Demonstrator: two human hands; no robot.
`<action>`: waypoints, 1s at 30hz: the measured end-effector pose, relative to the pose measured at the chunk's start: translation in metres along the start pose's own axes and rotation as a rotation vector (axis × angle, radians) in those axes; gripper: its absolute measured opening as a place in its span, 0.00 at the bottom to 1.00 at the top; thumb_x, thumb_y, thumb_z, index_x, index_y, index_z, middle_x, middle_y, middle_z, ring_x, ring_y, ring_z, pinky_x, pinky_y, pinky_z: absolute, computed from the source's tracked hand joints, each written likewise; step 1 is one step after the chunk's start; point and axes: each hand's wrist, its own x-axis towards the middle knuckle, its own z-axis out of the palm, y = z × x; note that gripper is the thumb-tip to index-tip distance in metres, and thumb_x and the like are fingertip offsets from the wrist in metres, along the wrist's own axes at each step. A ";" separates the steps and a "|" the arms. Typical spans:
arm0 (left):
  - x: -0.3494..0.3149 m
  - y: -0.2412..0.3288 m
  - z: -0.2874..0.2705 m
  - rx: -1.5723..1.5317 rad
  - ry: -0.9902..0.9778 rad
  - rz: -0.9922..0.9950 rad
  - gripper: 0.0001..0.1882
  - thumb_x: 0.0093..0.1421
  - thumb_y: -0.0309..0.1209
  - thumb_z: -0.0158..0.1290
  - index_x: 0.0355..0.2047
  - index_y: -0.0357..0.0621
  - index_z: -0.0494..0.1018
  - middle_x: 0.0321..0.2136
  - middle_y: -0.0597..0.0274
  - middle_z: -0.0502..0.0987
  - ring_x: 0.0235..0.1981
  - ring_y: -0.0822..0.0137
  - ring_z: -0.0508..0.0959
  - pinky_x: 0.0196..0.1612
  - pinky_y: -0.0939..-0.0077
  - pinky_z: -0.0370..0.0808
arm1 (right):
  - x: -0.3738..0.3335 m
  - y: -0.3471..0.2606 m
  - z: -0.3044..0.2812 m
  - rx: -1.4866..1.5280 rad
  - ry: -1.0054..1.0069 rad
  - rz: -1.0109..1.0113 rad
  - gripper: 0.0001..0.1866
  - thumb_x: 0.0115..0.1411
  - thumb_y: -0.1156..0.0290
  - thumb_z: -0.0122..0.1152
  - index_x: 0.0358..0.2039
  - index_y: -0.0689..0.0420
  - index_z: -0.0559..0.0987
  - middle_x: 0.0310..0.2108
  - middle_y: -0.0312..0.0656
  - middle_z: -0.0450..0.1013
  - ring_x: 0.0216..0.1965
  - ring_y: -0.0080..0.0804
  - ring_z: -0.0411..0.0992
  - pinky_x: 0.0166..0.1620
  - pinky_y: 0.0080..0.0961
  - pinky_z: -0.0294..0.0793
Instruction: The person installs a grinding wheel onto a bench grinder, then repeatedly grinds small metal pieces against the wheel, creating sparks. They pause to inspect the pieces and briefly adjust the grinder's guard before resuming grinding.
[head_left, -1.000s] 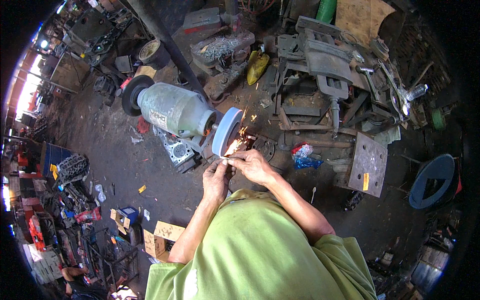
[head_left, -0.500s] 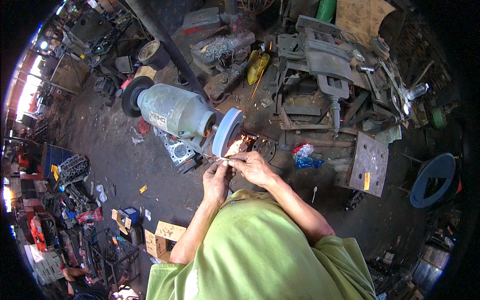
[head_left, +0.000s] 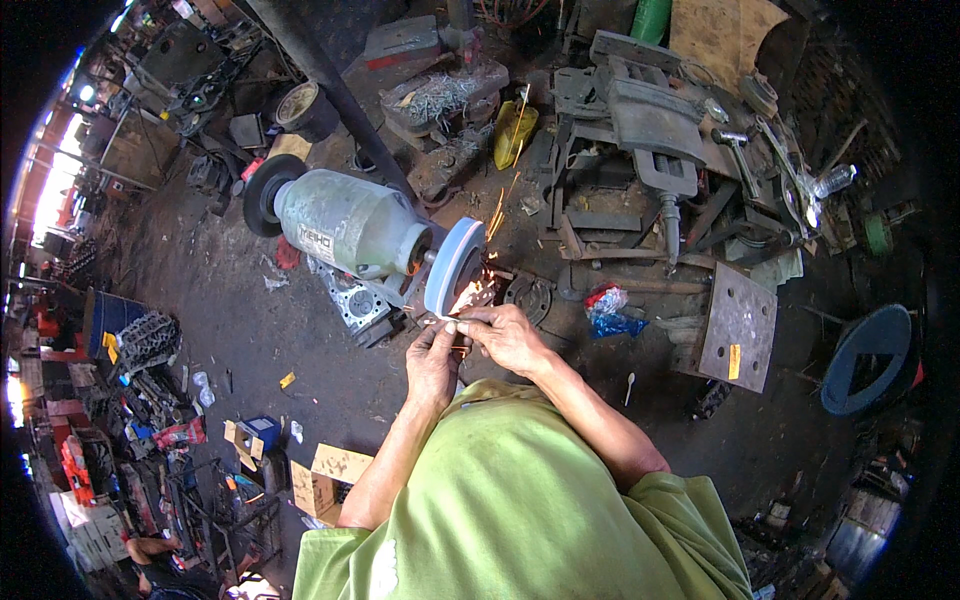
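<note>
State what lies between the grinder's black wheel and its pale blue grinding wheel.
The grinder's grey-green motor housing lies between them, as the head view shows.

Pale blue grinding wheel, grey-green motor housing, orange sparks, plain lime-green shirt, black disc

I'm seeing both bare arms bending inward: the left forearm is slanting up to the right, the right forearm up to the left, its elbow jutting outward. In front of the body, the left hand and the right hand are meeting, thumbs and fingers pinching closely together, the left hand's curled fingers partly hiding.
</note>
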 end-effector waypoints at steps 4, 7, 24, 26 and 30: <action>0.000 0.000 0.000 -0.003 -0.006 -0.002 0.13 0.63 0.29 0.53 0.42 0.31 0.71 0.32 0.58 0.76 0.30 0.69 0.76 0.37 0.74 0.75 | 0.002 0.005 0.000 0.009 -0.004 0.001 0.11 0.62 0.71 0.55 0.41 0.62 0.81 0.25 0.37 0.76 0.25 0.21 0.70 0.29 0.22 0.71; 0.000 0.000 0.000 -0.007 -0.010 -0.005 0.13 0.63 0.29 0.53 0.42 0.31 0.71 0.32 0.58 0.76 0.30 0.69 0.76 0.37 0.74 0.75 | 0.002 0.007 0.000 0.017 0.005 -0.014 0.11 0.62 0.72 0.55 0.42 0.63 0.80 0.25 0.37 0.76 0.25 0.21 0.70 0.29 0.21 0.71; 0.001 -0.001 -0.001 -0.011 -0.004 -0.006 0.12 0.63 0.29 0.53 0.41 0.31 0.72 0.31 0.57 0.77 0.30 0.68 0.76 0.37 0.73 0.75 | 0.001 0.004 0.002 0.035 0.010 -0.026 0.11 0.63 0.71 0.55 0.41 0.62 0.81 0.24 0.33 0.73 0.22 0.17 0.66 0.25 0.17 0.67; 0.001 -0.001 -0.002 -0.033 -0.020 -0.008 0.12 0.63 0.29 0.52 0.41 0.31 0.72 0.31 0.57 0.77 0.30 0.68 0.77 0.37 0.73 0.75 | 0.000 0.004 0.003 0.039 0.020 -0.038 0.11 0.63 0.71 0.54 0.41 0.61 0.81 0.22 0.32 0.72 0.21 0.15 0.65 0.23 0.16 0.65; 0.001 -0.001 -0.002 -0.018 -0.015 -0.006 0.12 0.63 0.29 0.52 0.42 0.31 0.72 0.31 0.57 0.77 0.30 0.68 0.76 0.37 0.74 0.75 | 0.000 0.004 0.004 0.017 0.036 -0.040 0.10 0.63 0.71 0.55 0.40 0.61 0.81 0.22 0.32 0.72 0.20 0.15 0.64 0.23 0.16 0.65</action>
